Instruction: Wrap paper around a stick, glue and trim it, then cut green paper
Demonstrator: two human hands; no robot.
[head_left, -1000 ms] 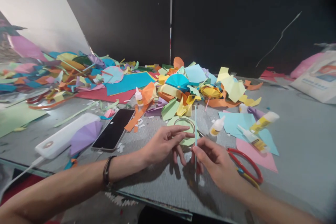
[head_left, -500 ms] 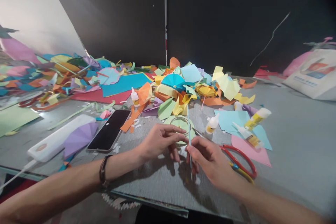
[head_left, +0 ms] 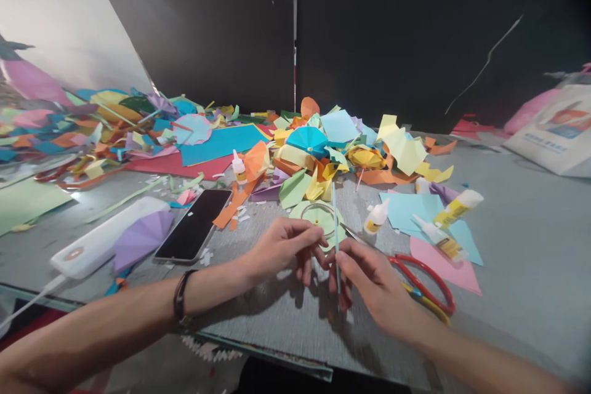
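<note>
Pinching blue stick (head_left: 336, 215) with right hand (head_left: 369, 280), left hand (head_left: 286, 247) curled, hold unclear, room before table edge (head_left: 263, 354)

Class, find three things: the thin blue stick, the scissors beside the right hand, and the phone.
Thin blue stick (head_left: 336, 228): head view, on its shaft.
Scissors (head_left: 439, 279): head view, red handle.
Phone (head_left: 194, 225): head view, dark screen.

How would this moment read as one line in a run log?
Right hand: pinching pale blue stick | Left hand: close by, fingers bent | Near: pale green disc, scissors, small white bottle
</note>
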